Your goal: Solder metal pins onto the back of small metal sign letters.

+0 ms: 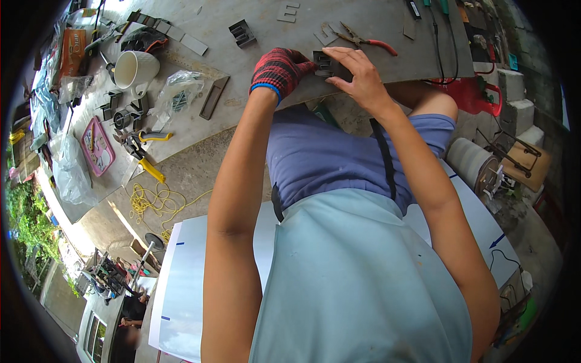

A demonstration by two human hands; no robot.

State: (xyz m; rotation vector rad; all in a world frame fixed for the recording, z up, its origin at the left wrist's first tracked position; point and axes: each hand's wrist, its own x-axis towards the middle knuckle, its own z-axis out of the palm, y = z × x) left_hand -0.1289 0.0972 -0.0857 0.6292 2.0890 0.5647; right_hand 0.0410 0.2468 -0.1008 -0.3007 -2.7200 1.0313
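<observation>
At the table's near edge, a small dark slotted metal piece point(322, 63) sits between my hands. My left hand point(281, 71), in a red and black knit glove with a blue cuff, pinches its left side with closed fingers. My bare right hand point(361, 77) holds it from the right, thumb below and fingers curved over the top; part of the piece is hidden under them. Just beyond lie pliers point(363, 41) with red grips and a flat slotted metal plate point(327, 34). A similar dark slotted piece point(242, 34) stands farther left.
On the metal table point(266, 37) at left are a white mug point(135, 70), a dark metal channel point(214, 97), a plastic bag point(178, 94), yellow-handled pliers point(148, 158) and a pink tray point(98, 146). Cables point(437, 45) lie right, near a red plastic stool point(475, 97). Yellow cord point(158, 204) tangles below.
</observation>
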